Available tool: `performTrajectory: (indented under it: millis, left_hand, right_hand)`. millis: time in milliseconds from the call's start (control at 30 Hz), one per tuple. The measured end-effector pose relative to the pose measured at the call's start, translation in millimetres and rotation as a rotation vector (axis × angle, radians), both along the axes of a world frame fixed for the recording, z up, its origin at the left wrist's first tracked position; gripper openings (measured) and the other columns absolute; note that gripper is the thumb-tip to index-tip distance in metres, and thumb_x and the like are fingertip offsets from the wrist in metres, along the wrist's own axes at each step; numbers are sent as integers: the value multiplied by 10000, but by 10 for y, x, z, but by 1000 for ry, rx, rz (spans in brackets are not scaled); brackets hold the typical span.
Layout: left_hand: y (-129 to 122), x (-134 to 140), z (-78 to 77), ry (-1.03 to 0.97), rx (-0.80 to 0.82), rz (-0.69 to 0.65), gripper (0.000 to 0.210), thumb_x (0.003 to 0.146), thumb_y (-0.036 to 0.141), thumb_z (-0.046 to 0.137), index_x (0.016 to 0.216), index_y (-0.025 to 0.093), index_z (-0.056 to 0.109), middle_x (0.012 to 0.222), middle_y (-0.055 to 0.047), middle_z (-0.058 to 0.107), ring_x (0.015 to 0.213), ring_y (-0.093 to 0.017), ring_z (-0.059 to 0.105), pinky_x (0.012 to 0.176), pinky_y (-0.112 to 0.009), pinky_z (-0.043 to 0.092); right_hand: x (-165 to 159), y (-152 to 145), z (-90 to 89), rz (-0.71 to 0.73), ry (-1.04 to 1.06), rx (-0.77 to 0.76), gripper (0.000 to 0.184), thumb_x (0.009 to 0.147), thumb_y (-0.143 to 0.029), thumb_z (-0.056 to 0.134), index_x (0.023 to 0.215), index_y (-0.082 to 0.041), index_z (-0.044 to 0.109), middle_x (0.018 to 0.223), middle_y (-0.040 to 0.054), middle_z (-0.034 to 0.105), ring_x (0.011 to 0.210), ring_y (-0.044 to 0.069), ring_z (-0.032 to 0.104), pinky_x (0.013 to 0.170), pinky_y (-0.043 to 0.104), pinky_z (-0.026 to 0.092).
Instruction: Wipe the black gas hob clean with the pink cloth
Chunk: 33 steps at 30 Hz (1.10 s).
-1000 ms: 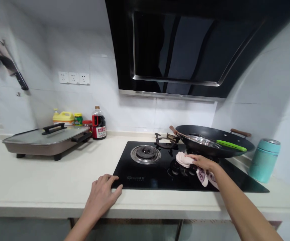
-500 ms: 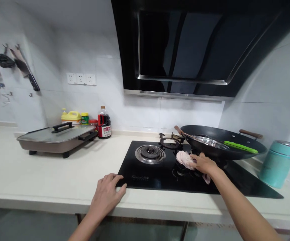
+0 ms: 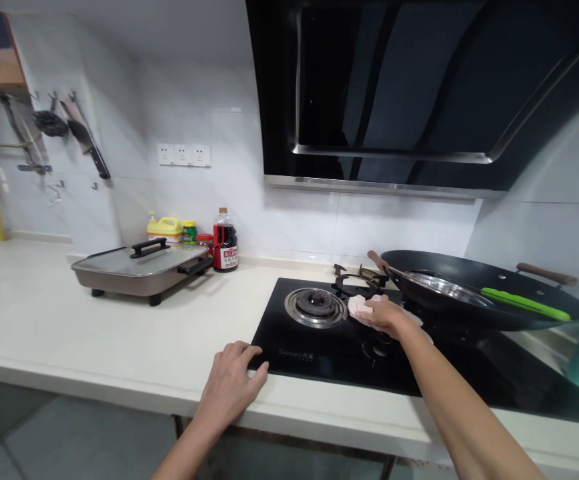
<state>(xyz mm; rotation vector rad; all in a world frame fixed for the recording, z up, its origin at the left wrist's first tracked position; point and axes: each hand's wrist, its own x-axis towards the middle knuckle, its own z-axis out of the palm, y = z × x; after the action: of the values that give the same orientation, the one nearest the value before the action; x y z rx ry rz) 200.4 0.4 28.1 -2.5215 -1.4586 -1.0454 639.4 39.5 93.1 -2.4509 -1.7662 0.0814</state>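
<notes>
1. Cloth (image 3: 357,307) is grasped by the fingers of the right hand (image 3: 388,316), over the stove (image 3: 337,371), just beside the bare burner (image 3: 315,304).
2. The left hand (image 3: 230,381) is rested at the stove's front-left corner, fingers spread, nothing held.
3. Room is left between burner and front edge.
4. Rightward space is overhung by the wok (image 3: 437,309).

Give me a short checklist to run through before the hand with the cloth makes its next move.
1. Cloth in the grip: ok, the right hand holds the cloth over the stove.
2. Left hand off the burner: ok, it rests at the stove's front left corner.
3. Burner flame out: ok, none shows.
4. Burner cool: cannot tell.
5. Knob off: cannot tell, its setting is unreadable.
6. Wok well away from the right hand: not ok, it sits close by.
</notes>
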Motion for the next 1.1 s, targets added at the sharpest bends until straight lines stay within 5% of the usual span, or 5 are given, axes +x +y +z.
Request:
performTrajectory:
  millis: [167, 433, 600, 767, 1100]
  left_hand:
    - [16, 4, -24, 4, 16, 0, 250, 934, 353, 604, 1096, 219, 740, 1098, -86, 712, 1075, -282, 649, 946, -446, 478]
    - [0, 14, 4, 42, 37, 25, 270, 923, 340, 615, 1114, 212, 756, 1108, -96, 723, 1081, -302, 655, 947, -455, 475]
    - [-4, 13, 53, 71, -4, 31, 298, 930, 345, 595, 1137, 207, 759, 1129, -107, 734, 1121, -309, 646, 968, -458, 464]
    - [-22, -15, 92, 70, -57, 16, 309, 951, 350, 557, 1145, 208, 751, 1158, -106, 742, 1159, -293, 632, 998, -451, 445]
    - [-39, 10, 109, 52, -53, 19, 302, 942, 332, 558, 1132, 204, 754, 1160, -113, 742, 1159, -301, 634, 995, -452, 448]
  right_hand:
    - [-497, -149, 21, 169, 33, -33, 652, 879, -754, 558, 1339, -311, 687, 1395, 136, 507, 1124, 310, 659, 1011, 424, 464]
    - [-1573, -651, -70, 360, 13, 92, 593, 849, -731, 624, 1245, -298, 708, 1400, 129, 464, 1240, 367, 528, 1044, 472, 397]
    - [-1871, -914, -174, 454, 51, 229, 420, 906, -579, 620, 1146, -250, 724, 1288, 102, 523, 1129, 284, 550, 971, 396, 403]
    - [-1565, -1243, -181, 440, 71, 262, 228, 934, -424, 587, 953, -226, 699, 1179, 60, 571, 1077, 218, 574, 915, 331, 411]
    - [-72, -2124, -474, 248, 94, 287, 269, 897, -446, 473, 796, -257, 636, 1254, 45, 607, 988, 215, 644, 852, 337, 489]
